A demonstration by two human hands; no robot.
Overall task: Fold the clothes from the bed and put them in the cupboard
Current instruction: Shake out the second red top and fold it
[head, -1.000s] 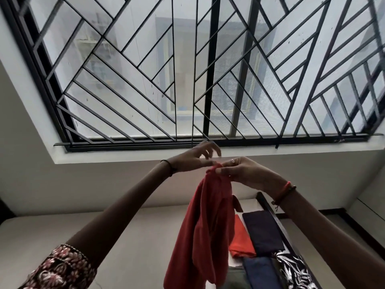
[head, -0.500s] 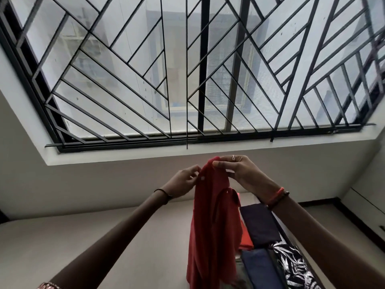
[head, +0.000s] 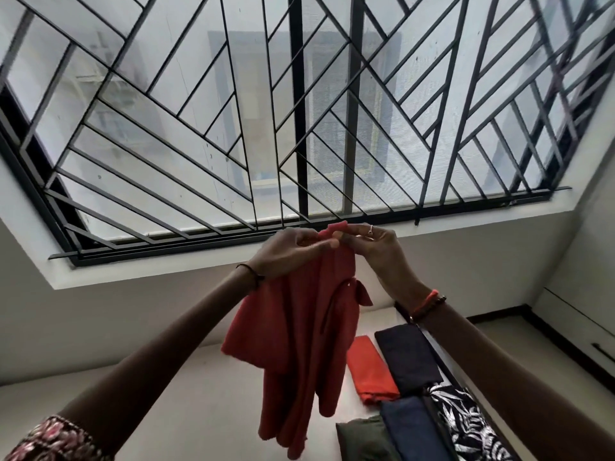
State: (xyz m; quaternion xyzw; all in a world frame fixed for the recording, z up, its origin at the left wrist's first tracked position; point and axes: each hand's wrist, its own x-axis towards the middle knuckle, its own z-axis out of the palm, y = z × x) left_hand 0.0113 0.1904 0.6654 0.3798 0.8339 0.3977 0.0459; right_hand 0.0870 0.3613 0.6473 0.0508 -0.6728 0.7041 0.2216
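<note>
A red garment (head: 299,344) hangs in the air in front of the window, held up by its top edge. My left hand (head: 289,252) pinches the top from the left, and my right hand (head: 372,247) pinches it from the right; the two hands nearly touch. The cloth drops loosely below them, with a small tie on its right side. On the pale bed (head: 199,410) beneath lie folded clothes: an orange piece (head: 371,369), a dark navy piece (head: 409,357), a blue piece (head: 412,427), an olive piece (head: 362,440) and a black-and-white leaf print piece (head: 466,424).
A large window with a black metal grille (head: 299,111) fills the wall ahead above a white sill. A dark bed frame edge (head: 442,354) runs along the right of the folded clothes. White drawer fronts with a dark handle (head: 602,351) stand at far right.
My left hand has taken hold of the garment's top beside my right hand. The garment has opened out wider below the hands, and the view has tilted slightly.
</note>
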